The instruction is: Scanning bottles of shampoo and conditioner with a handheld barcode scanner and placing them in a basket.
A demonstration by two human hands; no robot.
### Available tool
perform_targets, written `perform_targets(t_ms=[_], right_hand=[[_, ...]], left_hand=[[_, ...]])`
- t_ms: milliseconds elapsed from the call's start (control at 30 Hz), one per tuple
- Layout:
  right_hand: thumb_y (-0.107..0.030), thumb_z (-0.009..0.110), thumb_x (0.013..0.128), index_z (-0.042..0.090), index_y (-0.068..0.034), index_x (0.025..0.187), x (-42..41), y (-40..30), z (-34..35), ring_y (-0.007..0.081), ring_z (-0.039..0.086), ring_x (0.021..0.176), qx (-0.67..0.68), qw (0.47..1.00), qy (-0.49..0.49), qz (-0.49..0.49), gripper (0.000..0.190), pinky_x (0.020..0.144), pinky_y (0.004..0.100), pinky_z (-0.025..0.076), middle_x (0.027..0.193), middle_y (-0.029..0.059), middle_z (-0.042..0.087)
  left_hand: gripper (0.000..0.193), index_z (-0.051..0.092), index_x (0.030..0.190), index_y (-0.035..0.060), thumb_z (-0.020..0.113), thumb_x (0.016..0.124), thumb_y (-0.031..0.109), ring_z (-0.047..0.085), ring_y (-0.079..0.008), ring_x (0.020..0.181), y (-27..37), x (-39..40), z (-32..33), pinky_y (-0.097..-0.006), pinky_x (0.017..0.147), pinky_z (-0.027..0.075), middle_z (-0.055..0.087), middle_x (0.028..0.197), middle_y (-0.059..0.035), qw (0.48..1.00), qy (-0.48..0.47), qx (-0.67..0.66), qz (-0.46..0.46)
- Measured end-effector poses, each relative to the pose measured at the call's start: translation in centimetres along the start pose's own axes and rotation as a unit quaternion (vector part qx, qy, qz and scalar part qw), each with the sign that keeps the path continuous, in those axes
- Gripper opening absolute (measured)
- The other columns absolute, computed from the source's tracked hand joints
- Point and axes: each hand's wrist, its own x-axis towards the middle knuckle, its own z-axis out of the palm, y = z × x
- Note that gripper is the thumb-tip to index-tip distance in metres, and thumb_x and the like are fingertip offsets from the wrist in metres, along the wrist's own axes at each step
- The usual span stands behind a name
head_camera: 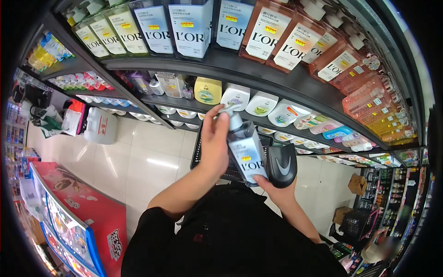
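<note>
A clear pump bottle with a blue and white label [248,155] is tilted between my hands in front of the shelves. My left hand [215,138] grips it near the neck and white pump head. Low on the bottle, my right hand [277,188] has its thumb against the base, and a black handheld device [282,166] is at the same hand; its fingers are mostly hidden behind it. Behind the bottle, a black plastic basket [196,152] partly shows. Similar blue-labelled bottles [189,29] stand on the upper shelf beside green and pink ones [268,29].
The black shelf edge [221,71] curves across the front, with white bottles [263,104] below it. A large white jug [101,125] stands on the floor at left, near a red chest freezer [93,194]. Another person [377,249] is at lower right, by a black crate [358,221].
</note>
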Motion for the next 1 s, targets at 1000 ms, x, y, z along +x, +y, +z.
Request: perform_targets(t_ms=[1000], right_hand=[[-0.024,0.091,0.063,0.069,0.002,0.115,-5.7,-6.3,1.5,0.04,0.075,0.091,-0.251,0.952,-0.169,-0.037,0.062,0.082,0.042,0.058,0.096,0.0224,0.075]], left_hand=[[0.065,0.054,0.146,-0.0003,0.059,0.106,0.051,0.076,-0.0239,0.106,7.3,0.2,-8.3,-0.0379,0.088,0.064,0.072,0.127,-0.0158,0.921,-0.215,-0.003,-0.324]])
